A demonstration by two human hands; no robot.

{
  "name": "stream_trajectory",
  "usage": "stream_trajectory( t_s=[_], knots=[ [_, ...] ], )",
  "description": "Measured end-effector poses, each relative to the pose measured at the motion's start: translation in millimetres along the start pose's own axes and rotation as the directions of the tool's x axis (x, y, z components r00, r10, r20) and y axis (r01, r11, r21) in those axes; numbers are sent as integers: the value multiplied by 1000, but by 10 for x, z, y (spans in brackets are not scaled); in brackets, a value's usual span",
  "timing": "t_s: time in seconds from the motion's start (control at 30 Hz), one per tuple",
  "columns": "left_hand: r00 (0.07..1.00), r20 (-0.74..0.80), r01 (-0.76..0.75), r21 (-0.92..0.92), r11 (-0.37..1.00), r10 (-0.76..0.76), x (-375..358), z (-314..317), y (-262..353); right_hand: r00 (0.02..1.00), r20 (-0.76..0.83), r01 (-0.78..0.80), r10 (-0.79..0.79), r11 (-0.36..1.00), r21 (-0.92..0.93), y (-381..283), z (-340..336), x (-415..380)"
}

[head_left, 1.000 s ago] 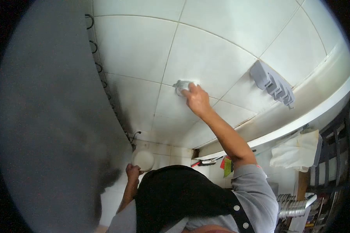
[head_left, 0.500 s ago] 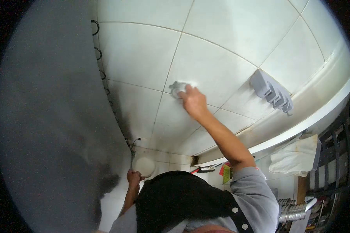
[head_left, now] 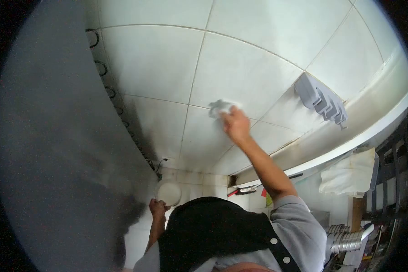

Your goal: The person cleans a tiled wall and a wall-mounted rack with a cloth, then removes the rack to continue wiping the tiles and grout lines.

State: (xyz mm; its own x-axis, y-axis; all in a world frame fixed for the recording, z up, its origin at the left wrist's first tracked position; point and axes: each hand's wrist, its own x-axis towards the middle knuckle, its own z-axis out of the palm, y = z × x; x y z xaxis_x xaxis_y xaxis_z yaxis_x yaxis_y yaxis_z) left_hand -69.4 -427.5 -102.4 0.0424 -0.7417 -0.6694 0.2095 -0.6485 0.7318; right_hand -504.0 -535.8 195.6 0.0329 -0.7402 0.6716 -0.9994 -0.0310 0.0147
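Note:
My right hand (head_left: 236,126) is closed around a crumpled grey-white cloth (head_left: 218,108), pressed against the white tiled wall (head_left: 245,68). The cloth lies close to a grout line, and its edges are blurred by motion. Low down, my left hand (head_left: 157,207) grips the rim of a round, pale bowl (head_left: 168,193). What fills the bowl looks whitish; I cannot make out what it is.
A grey holder with hooks (head_left: 321,99) is fixed on the wall at right. Along the left stands a large dark grey panel (head_left: 63,136) edged with black rings. A pale cloth (head_left: 349,174) hangs at right, above stacked metal containers (head_left: 342,241). A brush (head_left: 245,191) lies below.
My right hand and the cloth have shifted slightly right and down along the tiles. My left hand still has the bowl in about the same place. The view has turned a little.

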Motion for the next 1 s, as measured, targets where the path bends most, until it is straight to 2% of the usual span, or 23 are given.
stream_trajectory(
  t_s=[0.03,0.13,0.23,0.33,0.4,0.43,0.47,0.5,0.57,0.6,0.63,0.73,0.77,0.83,0.9,0.93,0.97,1.0],
  knots=[
    [1000,-10,-10,16,1000,10,25,-25,-36,994,14,-113,113,994,-14,91,-195,55],
    [1000,-11,-6,62,998,7,59,-5,-74,961,-179,-208,212,977,46,-132,-575,510],
    [1000,-16,12,63,998,-11,178,-22,-129,996,-85,45,-37,995,90,-275,-120,411],
    [999,-34,1,115,993,3,74,-11,-85,1000,10,-10,10,1000,24,189,38,-346],
    [998,-57,-5,131,991,13,35,-18,-44,969,-131,-195,208,975,109,928,22,-818],
    [1000,-15,5,124,992,-3,146,-82,-135,900,-384,-202,205,978,50,1038,-312,-683],
    [999,26,18,118,993,-21,376,-210,-337,805,-479,-282,350,936,210,884,-684,-385],
    [997,69,32,117,993,-40,583,-354,-528,821,-491,-240,290,957,165,814,-715,-231],
    [988,151,-59,271,961,18,836,-517,-675,839,-518,-151,166,986,71,611,-554,81],
    [990,138,-53,289,956,13,741,-440,-566,931,-354,-60,86,995,83,453,-280,48],
    [995,104,-31,288,957,0,604,-323,-401,983,-181,26,-5,993,113,362,-22,-92],
    [999,30,22,317,948,-33,115,68,138,956,-290,-49,50,999,9,629,-76,-650],
    [999,25,31,330,943,-41,5,146,249,887,-328,-276,325,943,189,1179,74,-983],
    [998,32,32,341,939,-46,-58,217,283,658,-551,-439,514,856,274,1195,-670,-774],
    [997,74,-1,332,943,-25,109,140,113,706,-646,-331,289,942,59,1073,-754,-387],
    [994,106,-18,332,943,-19,249,114,14,844,-502,-221,190,975,-3,871,-705,-191],
    [991,135,-37,342,939,-10,388,61,-85,939,-336,-99,77,994,-48,621,-660,-6],
    [985,175,-65,359,931,2,553,-20,-205,966,-249,-68,63,998,-14,368,-721,222]
  ],
)
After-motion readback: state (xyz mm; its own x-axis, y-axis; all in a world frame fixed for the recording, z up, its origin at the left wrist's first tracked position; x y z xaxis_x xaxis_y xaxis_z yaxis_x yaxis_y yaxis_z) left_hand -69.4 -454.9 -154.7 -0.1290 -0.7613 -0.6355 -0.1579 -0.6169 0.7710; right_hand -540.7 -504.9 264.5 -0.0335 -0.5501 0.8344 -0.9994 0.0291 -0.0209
